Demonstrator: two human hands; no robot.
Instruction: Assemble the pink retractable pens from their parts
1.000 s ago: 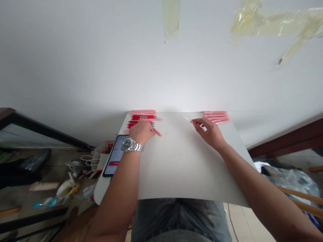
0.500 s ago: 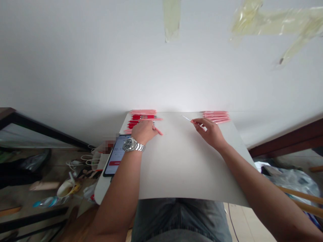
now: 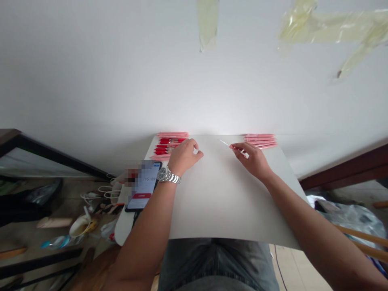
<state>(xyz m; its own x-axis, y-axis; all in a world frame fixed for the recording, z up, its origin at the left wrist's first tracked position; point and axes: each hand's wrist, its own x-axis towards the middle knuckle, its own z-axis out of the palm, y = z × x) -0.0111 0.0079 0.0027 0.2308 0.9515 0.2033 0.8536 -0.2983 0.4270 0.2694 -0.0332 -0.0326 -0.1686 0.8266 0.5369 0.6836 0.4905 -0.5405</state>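
My left hand (image 3: 184, 155), with a metal watch at the wrist, hovers over the left side of the white table (image 3: 218, 202). Its thumb and index finger are apart, and nothing shows between them. Just beside it lie red pen parts (image 3: 163, 147), partly covered by the hand, with pink pen barrels (image 3: 172, 134) behind them and more pink pieces (image 3: 159, 157) in front. On the right, my right hand (image 3: 250, 155) pinches a thin, whitish pen refill (image 3: 224, 142) that points up and left. Past that hand lies a row of pink pens (image 3: 260, 140).
A phone (image 3: 144, 188) showing a timer lies at the table's left edge, its cable running beneath my left forearm. The white wall (image 3: 218, 93) rises behind the table. A cup (image 3: 79, 226), a bottle (image 3: 59, 242) and cables are on the floor at left.
My left hand has moved right and its thumb and index finger have parted. The pink pen barrel at its fingers no longer shows. My right hand stays still with the refill.
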